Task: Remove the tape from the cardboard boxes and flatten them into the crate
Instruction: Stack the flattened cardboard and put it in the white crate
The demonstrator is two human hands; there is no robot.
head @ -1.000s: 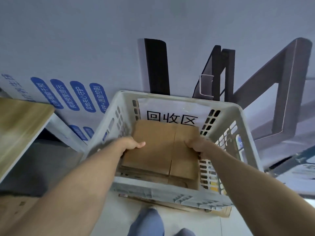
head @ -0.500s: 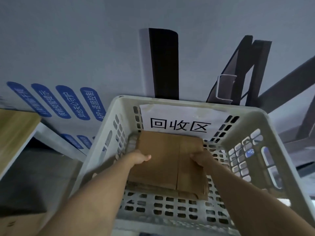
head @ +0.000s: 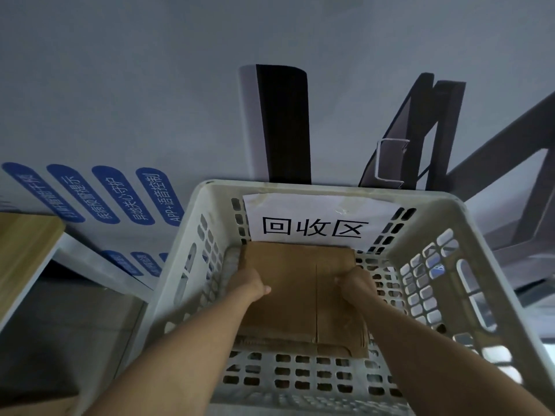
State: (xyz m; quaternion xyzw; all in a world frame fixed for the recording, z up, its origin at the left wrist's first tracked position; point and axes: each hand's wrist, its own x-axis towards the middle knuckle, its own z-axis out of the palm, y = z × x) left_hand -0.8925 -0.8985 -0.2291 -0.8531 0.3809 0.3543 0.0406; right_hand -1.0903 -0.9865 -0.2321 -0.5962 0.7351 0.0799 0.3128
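Note:
A flattened brown cardboard box (head: 297, 292) lies low inside the white perforated plastic crate (head: 186, 265), on top of other flat cardboard at the crate's bottom. My left hand (head: 250, 282) grips the box's left edge, thumb on top. On the right edge, my right hand (head: 353, 282) holds the box the same way. Both forearms reach down into the crate from the near side. A white paper label with black characters (head: 315, 226) is stuck on the crate's far inner wall.
A wooden tabletop corner (head: 24, 247) sits at the left. Behind the crate stands a grey wall panel with blue label shapes (head: 99, 196). A dark post (head: 285, 121) and dark metal frame bars (head: 426, 130) rise behind the crate.
Both hands lowered the flattened box deeper into the crate onto the cardboard below. The view moved closer over the crate, so its walls fill more of the frame.

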